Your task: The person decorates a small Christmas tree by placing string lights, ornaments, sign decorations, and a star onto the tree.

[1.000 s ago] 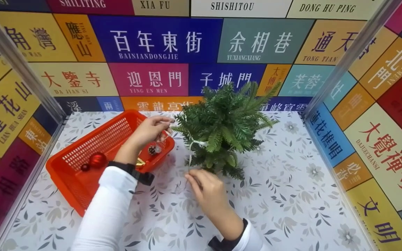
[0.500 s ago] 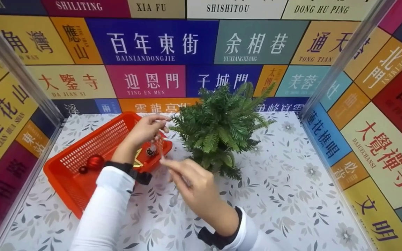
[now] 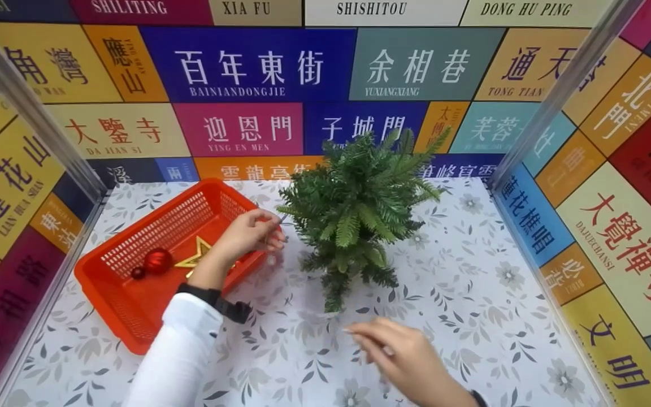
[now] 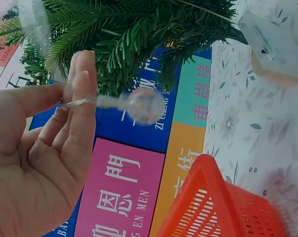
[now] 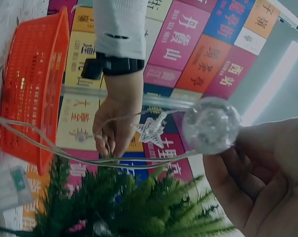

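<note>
My left hand (image 3: 252, 229) is over the right end of the red basket (image 3: 111, 316), pinching a thin wire between thumb and fingers. From it a clear ball light (image 4: 146, 105) sticks out, blurred. In front of the small artificial Christmas tree (image 3: 359, 209), my right hand (image 3: 402, 350) pinches the same kind of light string, next to a clear ball light (image 5: 211, 125). A clear star light (image 5: 150, 132) hangs on the string between the hands. Several wire strands (image 5: 114, 163) run towards the tree and basket side.
In the basket lie a large red ball (image 3: 157, 260), a small dark red ball (image 3: 138, 272) and a gold star (image 3: 195, 257). A clear plastic box (image 4: 272, 44) sits beside the tree. Printed walls (image 3: 246, 65) enclose the table at the back and sides.
My right hand went from the tree's front left towards my left hand, then out right and nearer the table's front. My left hand dropped slightly. The gold star is now more visible.
</note>
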{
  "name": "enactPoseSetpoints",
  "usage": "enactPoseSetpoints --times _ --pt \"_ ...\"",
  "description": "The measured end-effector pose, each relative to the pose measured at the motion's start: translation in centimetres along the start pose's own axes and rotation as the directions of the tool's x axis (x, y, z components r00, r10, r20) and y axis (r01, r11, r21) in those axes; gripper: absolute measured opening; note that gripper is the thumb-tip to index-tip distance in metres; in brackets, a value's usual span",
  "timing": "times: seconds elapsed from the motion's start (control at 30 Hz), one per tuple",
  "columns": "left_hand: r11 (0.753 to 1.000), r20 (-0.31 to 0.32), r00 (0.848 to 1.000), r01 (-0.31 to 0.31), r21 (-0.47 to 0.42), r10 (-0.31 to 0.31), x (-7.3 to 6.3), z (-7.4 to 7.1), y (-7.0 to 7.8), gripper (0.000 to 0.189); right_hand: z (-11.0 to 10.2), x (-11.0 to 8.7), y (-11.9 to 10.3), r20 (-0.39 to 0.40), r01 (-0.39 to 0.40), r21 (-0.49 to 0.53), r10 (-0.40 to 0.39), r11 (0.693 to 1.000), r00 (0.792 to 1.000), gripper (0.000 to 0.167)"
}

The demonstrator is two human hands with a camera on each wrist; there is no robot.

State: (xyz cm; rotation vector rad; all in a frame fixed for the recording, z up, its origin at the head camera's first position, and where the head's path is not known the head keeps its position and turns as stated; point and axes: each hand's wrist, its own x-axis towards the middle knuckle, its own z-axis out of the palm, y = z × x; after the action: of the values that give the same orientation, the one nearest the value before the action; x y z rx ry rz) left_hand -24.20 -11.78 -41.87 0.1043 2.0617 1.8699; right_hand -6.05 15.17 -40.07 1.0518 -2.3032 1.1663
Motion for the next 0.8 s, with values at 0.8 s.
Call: enactPoseSetpoints --times 0.8 --pt "0.97 -0.217 0.956 -0.159 0.181 0.197 -0.4 3.2 -0.6 0.025 -8.5 0.0 4.4 -0.235 -0.526 0.26 0.581 0.81 0.779 0.014"
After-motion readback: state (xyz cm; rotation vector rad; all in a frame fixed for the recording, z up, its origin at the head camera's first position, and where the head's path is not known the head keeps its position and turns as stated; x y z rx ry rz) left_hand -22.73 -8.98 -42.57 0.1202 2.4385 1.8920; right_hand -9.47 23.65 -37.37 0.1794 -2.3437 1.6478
